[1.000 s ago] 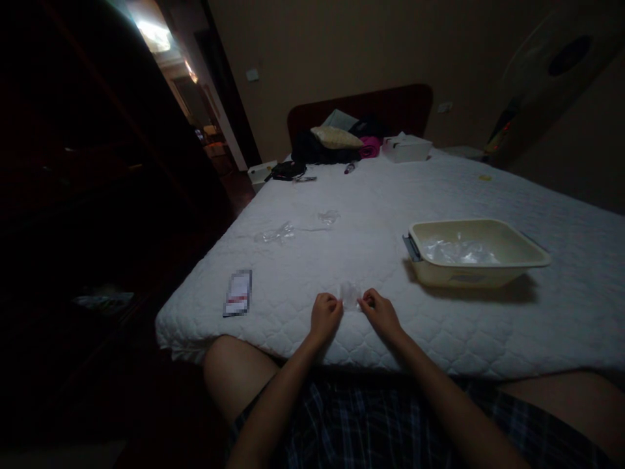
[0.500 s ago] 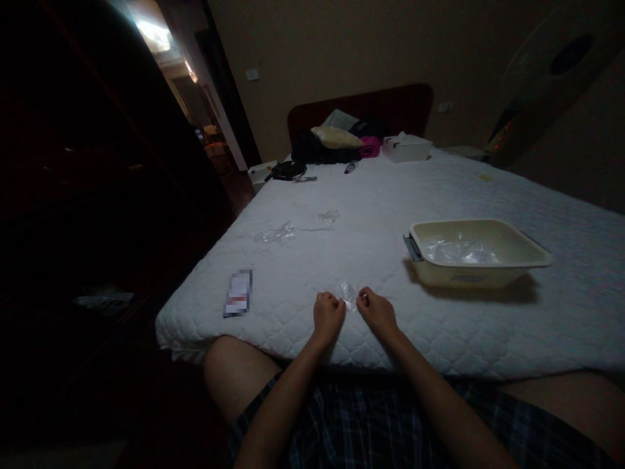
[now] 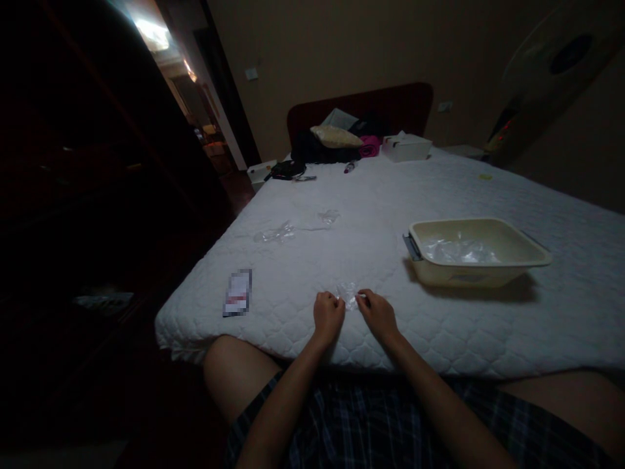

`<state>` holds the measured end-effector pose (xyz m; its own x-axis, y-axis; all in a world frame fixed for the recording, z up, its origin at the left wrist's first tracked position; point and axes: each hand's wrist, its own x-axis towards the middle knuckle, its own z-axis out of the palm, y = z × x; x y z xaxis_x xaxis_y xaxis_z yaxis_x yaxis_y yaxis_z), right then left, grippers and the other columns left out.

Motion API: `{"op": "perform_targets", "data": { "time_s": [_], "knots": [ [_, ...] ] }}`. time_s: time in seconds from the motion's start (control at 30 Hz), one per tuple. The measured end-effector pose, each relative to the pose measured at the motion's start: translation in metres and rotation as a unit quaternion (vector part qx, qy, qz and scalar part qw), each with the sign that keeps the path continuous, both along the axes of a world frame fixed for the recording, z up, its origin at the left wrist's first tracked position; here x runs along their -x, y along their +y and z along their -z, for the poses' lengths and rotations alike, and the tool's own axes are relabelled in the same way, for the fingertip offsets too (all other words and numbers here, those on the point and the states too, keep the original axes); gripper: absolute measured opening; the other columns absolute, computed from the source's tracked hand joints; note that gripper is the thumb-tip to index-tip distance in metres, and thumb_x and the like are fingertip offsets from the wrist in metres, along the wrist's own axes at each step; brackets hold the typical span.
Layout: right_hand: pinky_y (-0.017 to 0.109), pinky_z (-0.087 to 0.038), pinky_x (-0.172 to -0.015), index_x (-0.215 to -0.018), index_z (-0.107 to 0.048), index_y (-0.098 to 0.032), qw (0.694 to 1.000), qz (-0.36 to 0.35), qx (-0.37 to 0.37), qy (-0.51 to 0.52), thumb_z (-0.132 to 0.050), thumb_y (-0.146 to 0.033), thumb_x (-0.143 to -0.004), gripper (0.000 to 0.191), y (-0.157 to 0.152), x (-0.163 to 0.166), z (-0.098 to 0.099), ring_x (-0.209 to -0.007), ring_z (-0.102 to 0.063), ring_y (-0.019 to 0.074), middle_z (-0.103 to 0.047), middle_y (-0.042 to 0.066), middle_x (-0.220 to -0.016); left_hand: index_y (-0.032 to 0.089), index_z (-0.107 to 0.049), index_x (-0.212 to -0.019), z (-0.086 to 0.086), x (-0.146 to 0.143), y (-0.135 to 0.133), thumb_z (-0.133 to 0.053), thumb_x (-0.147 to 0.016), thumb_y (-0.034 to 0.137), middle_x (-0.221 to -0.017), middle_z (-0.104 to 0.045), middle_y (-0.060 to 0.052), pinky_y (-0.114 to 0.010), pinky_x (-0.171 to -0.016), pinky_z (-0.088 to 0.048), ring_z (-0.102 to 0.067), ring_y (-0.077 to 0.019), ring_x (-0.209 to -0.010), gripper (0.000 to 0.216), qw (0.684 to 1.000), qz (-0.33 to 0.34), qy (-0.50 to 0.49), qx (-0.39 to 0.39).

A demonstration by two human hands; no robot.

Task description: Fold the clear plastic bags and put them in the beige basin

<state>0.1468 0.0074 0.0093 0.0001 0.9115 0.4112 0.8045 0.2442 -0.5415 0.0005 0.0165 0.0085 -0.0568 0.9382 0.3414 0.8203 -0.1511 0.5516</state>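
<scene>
Between my hands, close to the bed's front edge, is a small clear plastic bag. My left hand is closed, its fingertips pinching the bag's left side. On the other side my right hand pinches the bag's right edge between thumb and forefinger. Right of my hands stands a cream plastic basin with grey handles. Crumpled clear plastic lies inside it. Two more pieces of clear plastic, one nearer and one farther, rest on the white quilted bed cover.
A phone-like flat object, blurred out, lies at the left front of the bed. Toward the headboard are a pillow, dark cloth, a pink roll and a white box. A fan stands at right.
The clear plastic bag has shifted and spread slightly between my fingers. My right hand's fingers have straightened a little. Both arms stay in nearly the same place.
</scene>
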Motion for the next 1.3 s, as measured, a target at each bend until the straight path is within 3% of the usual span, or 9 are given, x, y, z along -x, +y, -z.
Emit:
{"op": "perform_targets", "data": {
  "time_s": [0.1,0.2,0.33,0.6,0.73,0.87,1.0,1.2,1.3],
  "knots": [
    [0.034,-0.045,-0.078,-0.101,-0.059,-0.016,0.997,-0.026,-0.074,-0.001,-0.041,-0.03,-0.089,0.026,-0.003,-0.002,0.001,-0.085,-0.059,0.0208,-0.065,0.01,-0.09,0.018,-0.059,-0.057,0.001,0.001,0.0,-0.05,-0.078,0.02,-0.069,-0.057,-0.005,-0.028,-0.072,-0.04,-0.05,-0.0176,-0.08,0.022,1.0,0.008,-0.007,-0.015],
    [0.04,-0.043,-0.088,-0.108,-0.058,-0.018,0.983,-0.106,-0.147,-0.031,-0.04,-0.021,-0.088,0.028,-0.007,-0.003,0.003,-0.106,-0.053,0.0228,-0.06,0.013,-0.112,0.018,-0.059,-0.057,0.002,0.001,0.0,-0.049,-0.078,0.02,-0.068,-0.056,-0.006,-0.029,-0.071,-0.04,-0.049,-0.0183,-0.078,0.023,0.999,0.017,-0.008,-0.032],
    [0.043,-0.043,-0.092,-0.115,-0.056,-0.018,0.965,-0.199,-0.154,-0.067,-0.041,-0.014,-0.085,0.034,-0.01,0.0,0.005,-0.115,-0.048,0.0236,-0.056,0.013,-0.121,0.018,-0.06,-0.057,0.003,0.003,0.0,-0.049,-0.079,0.019,-0.068,-0.057,-0.006,-0.029,-0.071,-0.04,-0.049,-0.0181,-0.078,0.024,0.999,0.03,-0.003,-0.037],
    [0.041,-0.043,-0.091,-0.11,-0.059,-0.015,0.974,-0.19,-0.084,-0.09,-0.045,-0.019,-0.082,0.032,-0.008,0.003,-0.001,-0.104,-0.054,0.0231,-0.061,0.012,-0.111,0.017,-0.06,-0.06,0.004,0.004,-0.005,-0.046,-0.082,0.02,-0.075,-0.055,-0.005,-0.03,-0.076,-0.044,-0.051,-0.0165,-0.083,0.026,0.998,0.034,-0.038,-0.033],
    [0.041,-0.042,-0.092,-0.111,-0.059,-0.015,0.972,-0.201,-0.079,-0.088,-0.045,-0.019,-0.082,0.032,-0.008,0.001,-0.003,-0.105,-0.054,0.0226,-0.06,0.012,-0.113,0.015,-0.06,-0.078,0.005,0.005,-0.008,-0.049,-0.08,0.019,-0.109,-0.05,-0.01,-0.033,-0.085,-0.045,-0.053,-0.017,-0.096,0.012,0.993,0.024,-0.09,-0.073],
    [0.042,-0.043,-0.092,-0.113,-0.058,-0.017,0.974,-0.199,-0.079,-0.075,-0.046,-0.019,-0.081,0.034,-0.008,0.001,-0.001,-0.105,-0.054,0.0228,-0.06,0.011,-0.114,0.017,-0.054,-0.106,0.005,0.012,-0.009,-0.046,-0.081,0.011,-0.134,-0.038,-0.012,-0.041,-0.096,-0.04,-0.042,-0.0215,-0.12,0.027,0.988,0.091,-0.051,-0.116],
    [0.043,-0.042,-0.093,-0.117,-0.055,-0.018,0.974,-0.204,-0.079,-0.053,-0.048,-0.021,-0.081,0.037,-0.008,-0.002,0.002,-0.108,-0.054,0.0226,-0.06,0.011,-0.115,0.021,-0.055,-0.11,0.007,0.022,-0.008,-0.046,-0.078,0.006,-0.124,-0.053,-0.009,-0.046,-0.099,-0.037,-0.039,-0.0227,-0.124,0.036,0.967,0.218,0.054,-0.117],
    [0.048,-0.037,-0.1,-0.124,-0.048,-0.019,0.973,-0.208,-0.098,0.002,-0.052,-0.016,-0.074,0.05,-0.007,-0.006,0.005,-0.125,-0.038,0.025,-0.044,0.011,-0.134,0.019,-0.056,-0.109,0.013,0.028,-0.005,-0.047,-0.075,0.003,-0.119,-0.057,-0.009,-0.045,-0.097,-0.039,-0.049,-0.0211,-0.114,0.039,0.972,0.203,0.063,-0.101],
    [0.048,-0.036,-0.102,-0.126,-0.045,-0.018,0.973,-0.203,-0.104,0.021,-0.047,-0.011,-0.074,0.053,-0.005,-0.006,0.008,-0.127,-0.036,0.0232,-0.044,0.011,-0.134,0.019,-0.056,-0.108,0.013,0.029,-0.005,-0.047,-0.075,0.003,-0.118,-0.057,-0.009,-0.044,-0.097,-0.039,-0.049,-0.0206,-0.114,0.038,0.972,0.203,0.05,-0.104]
  ]
}}
